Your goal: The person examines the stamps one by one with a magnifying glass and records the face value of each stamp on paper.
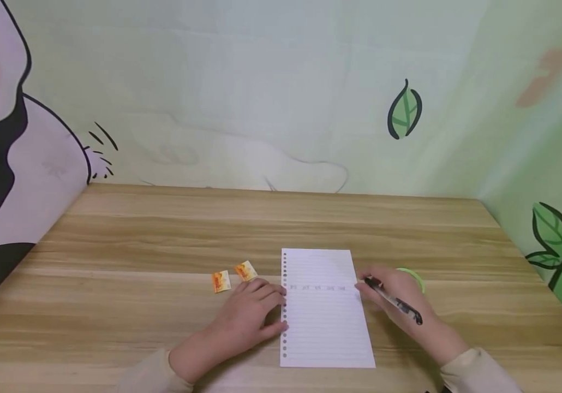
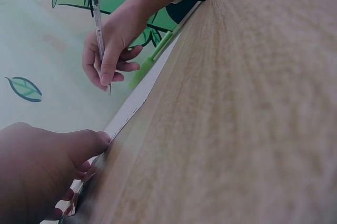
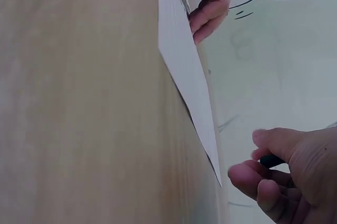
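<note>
A loose sheet of lined paper [image 1: 327,333], with punched holes down its left side, lies on the table. Across its upper half runs a row of small, faint writing [image 1: 317,287]. My left hand [image 1: 249,314] rests at the left edge, its fingertips and thumb on the punched margin. Beside the right edge, my right hand [image 1: 399,289] pinches a black-and-clear pen [image 1: 393,301] between thumb and fingers. In the left wrist view the pen [image 2: 98,29] stands nearly upright, tip down, above the far side of the sheet.
Two small orange-and-white packets [image 1: 221,281] lie left of the sheet, just beyond my left hand. A light green object [image 1: 412,277] shows partly behind my right hand. The wooden table [image 1: 114,234] meets a wall [image 1: 261,82] with painted cartoon shapes at the back and sides.
</note>
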The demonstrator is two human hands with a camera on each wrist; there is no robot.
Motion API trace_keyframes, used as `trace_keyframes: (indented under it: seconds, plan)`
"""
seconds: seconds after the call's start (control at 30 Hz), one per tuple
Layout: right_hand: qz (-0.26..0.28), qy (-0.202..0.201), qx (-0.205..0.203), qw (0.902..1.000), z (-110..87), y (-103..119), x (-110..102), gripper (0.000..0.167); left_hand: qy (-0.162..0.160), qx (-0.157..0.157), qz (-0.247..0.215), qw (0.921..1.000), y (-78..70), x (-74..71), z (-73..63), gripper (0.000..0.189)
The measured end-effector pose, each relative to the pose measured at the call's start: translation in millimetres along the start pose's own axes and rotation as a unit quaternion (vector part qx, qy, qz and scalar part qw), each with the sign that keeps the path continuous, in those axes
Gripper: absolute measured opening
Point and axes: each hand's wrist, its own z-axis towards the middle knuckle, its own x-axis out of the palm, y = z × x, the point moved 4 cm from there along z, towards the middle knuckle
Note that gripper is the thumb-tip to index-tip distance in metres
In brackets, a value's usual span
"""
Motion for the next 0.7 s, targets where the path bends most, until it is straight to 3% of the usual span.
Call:
trace_keyframes:
  seconds: [0.23, 0.47, 0.7]
  plan:
    - [0.087, 0.077, 0.042, 0.9924, -5.2, -6.3, -5.8, 0.015, -0.003, -0.001, -0.001, 1.0000, -0.5, -0.9, -0.8, 0.038]
    - [0.151, 0.078, 0.014, 0.9854, -5.0, -19.3, -10.6, 0.025, -0.003, -0.001, 0.004, 1.0000, -0.1, -0.8, -1.2, 0.039]
    - [0.283, 0.081, 0.000, 0.9556, -9.4, -29.6, -16.1, 0.030, -0.006, 0.001, 0.006, 1.0000, 0.4, -0.3, -1.0, 0.038]
